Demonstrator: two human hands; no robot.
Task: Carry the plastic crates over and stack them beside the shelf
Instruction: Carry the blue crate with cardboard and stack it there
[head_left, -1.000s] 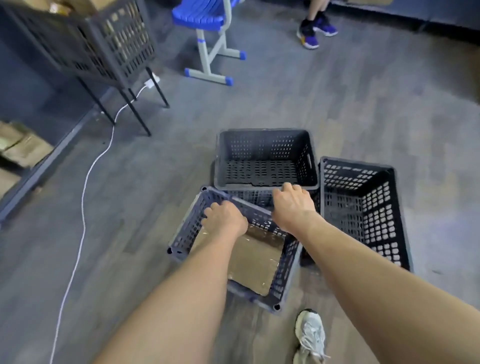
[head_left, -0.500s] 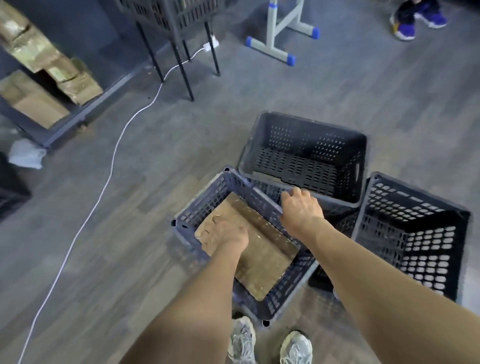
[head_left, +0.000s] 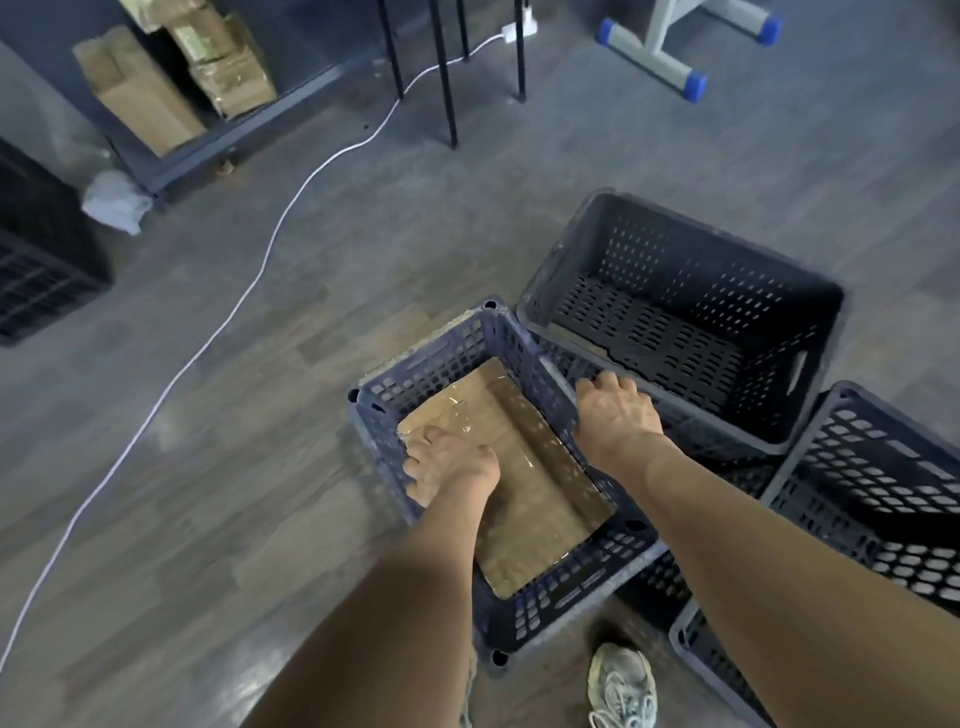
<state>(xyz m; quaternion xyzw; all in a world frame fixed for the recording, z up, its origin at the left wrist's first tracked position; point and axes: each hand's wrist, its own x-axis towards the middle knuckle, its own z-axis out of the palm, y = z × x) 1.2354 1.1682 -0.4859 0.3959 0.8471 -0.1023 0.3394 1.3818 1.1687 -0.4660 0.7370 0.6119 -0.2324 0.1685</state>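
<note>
Grip: our left hand (head_left: 449, 467) and right hand (head_left: 615, 415) curl over opposite long rims of the blue crate (head_left: 571, 597) | Place: low by our feet, against the dark crate (head_left: 649, 254) | Axis: long side runs away, leaning left | Heading: shelf (head_left: 270, 119) lies far-left, left hand nearer; we judge a leftward carry.

Grey plank floor (head_left: 208, 519), white cable (head_left: 270, 244)

The right edge cuts off the dark perforated plastic crate (head_left: 883, 499); the left edge, a black slatted crate (head_left: 36, 280). The left forearm (head_left: 415, 597) covers part of the brown cardboard sheet (head_left: 530, 467) inside the blue-grey lattice crate (head_left: 571, 603).
</note>
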